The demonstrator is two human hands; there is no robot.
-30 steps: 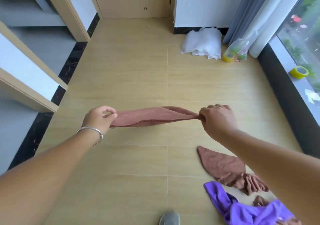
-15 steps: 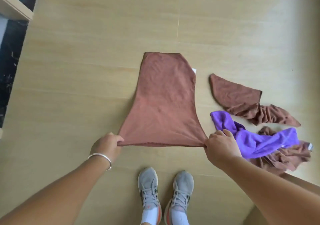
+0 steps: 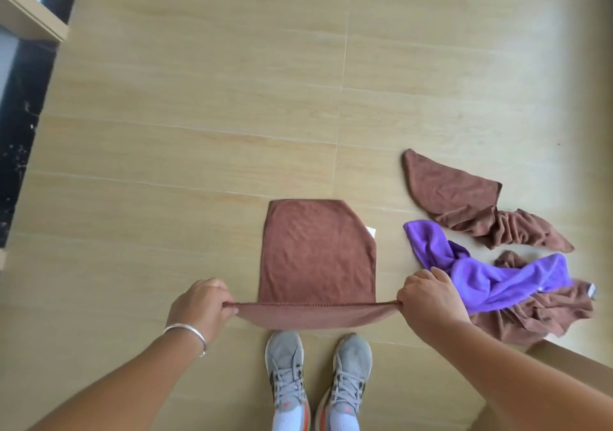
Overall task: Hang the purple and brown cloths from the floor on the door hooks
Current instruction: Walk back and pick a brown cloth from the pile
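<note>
Fingers point(image 3: 229, 304) of left hand point(image 3: 199, 306) and right hand point(image 3: 428, 298): clamped on top corners of held brown cloth point(image 3: 318, 258), stretched taut. Cloth now hangs narrower and nearer the shoes point(image 3: 318, 377) than before. Purple cloth point(image 3: 491, 278) unmoved, draped over brown cloths on floor point(image 3: 199, 132).

held cloth point(image 3: 318, 258) betw. hands, cloth pile point(image 3: 497, 265) right on floor point(image 3: 199, 132)

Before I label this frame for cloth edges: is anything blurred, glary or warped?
Head view: soft even daylight, no glare, only faint shadows; the held brown cloth, left hand and right hand are fairly sharp; the purple cloth is slightly soft; the wide angle bends the floor seams, and the right edge dims and blurs.
</note>
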